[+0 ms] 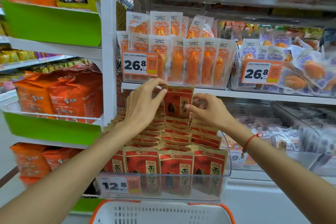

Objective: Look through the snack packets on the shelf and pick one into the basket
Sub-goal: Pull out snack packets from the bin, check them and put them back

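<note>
Head view: both my hands are pinching one red-and-gold seed packet (179,102), left hand (143,104) at its top corner, right hand (209,109) at its edge, above the clear bin (163,187) tagged "12.8" (114,185); basket (161,212) sitting below.

We hold one red seed packet (179,102) upright — left hand (143,104) and right hand (211,110) pinching its edges — above the packed bin (163,186), white basket (161,212) nearest.
</note>
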`<act>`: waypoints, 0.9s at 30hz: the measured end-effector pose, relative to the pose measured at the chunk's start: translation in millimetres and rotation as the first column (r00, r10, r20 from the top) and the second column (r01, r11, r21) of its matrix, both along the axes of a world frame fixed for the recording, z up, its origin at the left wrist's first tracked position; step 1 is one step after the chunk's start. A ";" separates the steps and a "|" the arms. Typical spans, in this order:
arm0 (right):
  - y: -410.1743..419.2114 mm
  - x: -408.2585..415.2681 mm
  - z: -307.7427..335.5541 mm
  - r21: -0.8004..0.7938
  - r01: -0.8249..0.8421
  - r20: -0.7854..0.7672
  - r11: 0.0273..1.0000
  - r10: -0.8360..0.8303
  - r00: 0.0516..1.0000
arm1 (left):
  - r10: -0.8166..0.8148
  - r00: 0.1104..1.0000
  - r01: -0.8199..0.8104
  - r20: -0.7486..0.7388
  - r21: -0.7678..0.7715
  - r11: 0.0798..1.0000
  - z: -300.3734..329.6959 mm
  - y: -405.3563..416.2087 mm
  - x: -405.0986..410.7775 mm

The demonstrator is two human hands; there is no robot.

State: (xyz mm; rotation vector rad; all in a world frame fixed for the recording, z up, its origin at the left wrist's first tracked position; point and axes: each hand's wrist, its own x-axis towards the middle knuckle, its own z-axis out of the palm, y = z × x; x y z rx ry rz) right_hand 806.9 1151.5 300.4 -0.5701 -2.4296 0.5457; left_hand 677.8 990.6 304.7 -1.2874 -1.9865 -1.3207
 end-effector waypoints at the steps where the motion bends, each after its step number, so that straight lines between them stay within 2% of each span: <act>1: -6.1 2.8 2.0 -0.012 -0.025 -0.066 1.000 0.024 0.998 | -0.020 0.999 0.018 0.037 0.051 0.999 4.0 -4.0 3.0; 6: -56.8 28.8 14.4 0.020 -0.113 -0.454 0.993 0.109 0.885 | -0.220 0.947 0.144 0.235 0.300 0.943 21.1 -40.9 36.3; 9: -88.5 45.7 9.6 0.016 -0.153 -0.559 0.988 0.136 0.818 | -0.299 0.892 0.176 0.339 0.349 0.920 8.2 -65.9 60.0; 11: -104.7 54.6 4.5 -0.080 -0.243 -0.586 0.967 0.152 0.796 | -0.314 0.869 0.194 0.383 0.319 0.928 -5.9 -79.2 69.7; 14: -124.6 65.4 -11.7 -0.297 -0.368 -0.557 0.881 0.153 0.817 | -0.322 0.838 0.202 0.441 0.298 0.933 -31.9 -98.4 79.9; 16: -134.9 68.8 -30.2 -0.423 -0.405 -0.524 0.810 0.146 0.839 | -0.348 0.806 0.220 0.479 0.303 0.927 -50.6 -110.5 82.6; 18: -144.0 70.9 -53.1 -0.512 -0.418 -0.502 0.750 0.134 0.854 | -0.349 0.784 0.257 0.513 0.244 0.935 -68.8 -123.9 83.8; 23: -159.7 76.4 -88.2 -0.602 -0.340 -0.335 0.723 0.158 0.929 | -0.309 0.673 0.333 0.673 0.097 0.938 -94.4 -145.3 73.1; 27: -166.0 70.0 -95.8 -0.593 -0.274 -0.294 0.758 0.114 0.949 | -0.242 0.690 0.344 0.682 -0.015 0.939 -107.3 -142.7 78.4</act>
